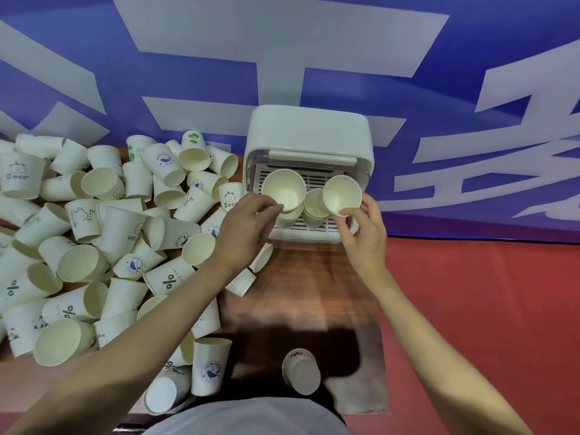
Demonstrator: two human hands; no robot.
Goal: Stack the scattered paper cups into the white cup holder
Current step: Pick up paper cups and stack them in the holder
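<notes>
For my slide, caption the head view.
Both hands place paper cups into the white holder.

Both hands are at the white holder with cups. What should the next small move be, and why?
Probably lower the right hand's tilted cup into the stack just left of it in the white cup holder. That cup hangs above the tray, not yet nested, while the left hand pinches another cup.

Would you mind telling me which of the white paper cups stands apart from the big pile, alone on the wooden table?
The upside-down white paper cup nearest the person, alone on the brown wooden table, its base facing up; the rest are heaped to the left.
</notes>
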